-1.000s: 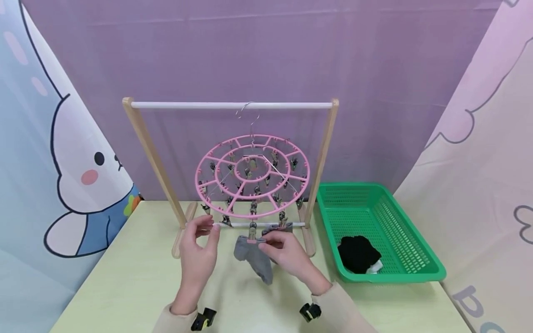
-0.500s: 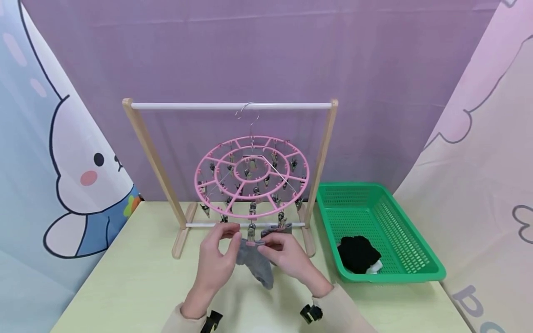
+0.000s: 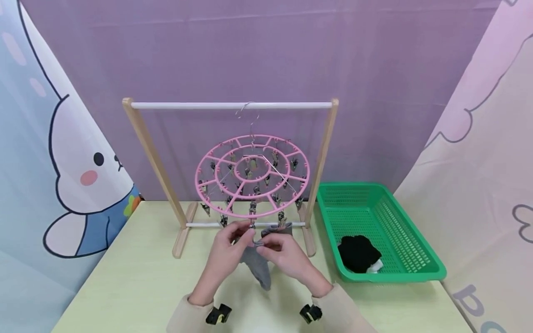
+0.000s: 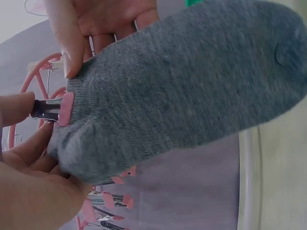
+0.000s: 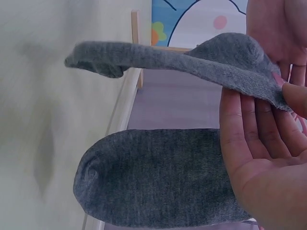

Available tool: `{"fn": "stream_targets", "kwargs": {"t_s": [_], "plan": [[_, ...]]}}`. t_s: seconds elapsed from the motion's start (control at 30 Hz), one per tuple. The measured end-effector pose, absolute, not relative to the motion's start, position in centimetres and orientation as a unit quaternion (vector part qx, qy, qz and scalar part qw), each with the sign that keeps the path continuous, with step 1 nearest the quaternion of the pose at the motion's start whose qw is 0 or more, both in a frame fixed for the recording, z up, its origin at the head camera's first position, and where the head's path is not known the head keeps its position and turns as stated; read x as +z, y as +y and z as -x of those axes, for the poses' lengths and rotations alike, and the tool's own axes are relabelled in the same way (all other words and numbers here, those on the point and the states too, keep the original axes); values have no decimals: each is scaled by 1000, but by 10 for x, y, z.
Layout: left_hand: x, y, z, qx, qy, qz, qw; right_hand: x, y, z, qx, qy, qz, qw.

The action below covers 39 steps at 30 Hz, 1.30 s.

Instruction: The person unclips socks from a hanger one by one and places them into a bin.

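Observation:
A grey sock (image 3: 257, 266) hangs by its cuff from a metal clip (image 4: 47, 109) with pink tips, below the front of a pink round hanger (image 3: 266, 215). My left hand (image 3: 226, 252) pinches this clip, its thumb on the handle and its other fingers behind the cuff. At the cuff's right side, my right hand (image 3: 286, 256) pinches the fabric between thumb and fingers. A second grey sock (image 5: 153, 177) hangs from the neighbouring clip, partly covered by the right hand.
The hanger hooks onto the white bar (image 3: 187, 106) of a wooden-legged rack. Several other clips dangle around its rings. To the right, a green basket (image 3: 387, 277) holds black fabric (image 3: 359, 254) and a white piece (image 3: 375, 267). A purple curtain (image 3: 266, 51) hangs behind.
My left hand has moved right from beside the sock to the clip and now pinches it. My right hand stays at the cuff, almost unmoved.

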State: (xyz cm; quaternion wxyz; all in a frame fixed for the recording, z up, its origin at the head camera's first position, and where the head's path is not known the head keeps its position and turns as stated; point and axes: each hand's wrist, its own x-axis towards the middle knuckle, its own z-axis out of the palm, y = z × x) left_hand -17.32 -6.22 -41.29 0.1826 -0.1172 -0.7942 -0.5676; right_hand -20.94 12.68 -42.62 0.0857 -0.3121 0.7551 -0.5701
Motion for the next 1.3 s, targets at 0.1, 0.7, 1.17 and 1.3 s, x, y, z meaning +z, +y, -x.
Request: {"fn": "stream_targets", "kwargs": {"t_s": [0.1,0.7,1.17,1.3], "plan": [[-411,-63,174,-590,-781,110,171,-425,126,209,-569,756,311,87],[-404,-61,172,-602,-772,96,178,-423,122,204,-562,765,302,83],[-403,-68,171,-578,-784,85,210,-427,136,199,-527,793,295,84],[-402,-70,170,-595,-774,67,206,-421,149,199,-516,797,299,92]]}}
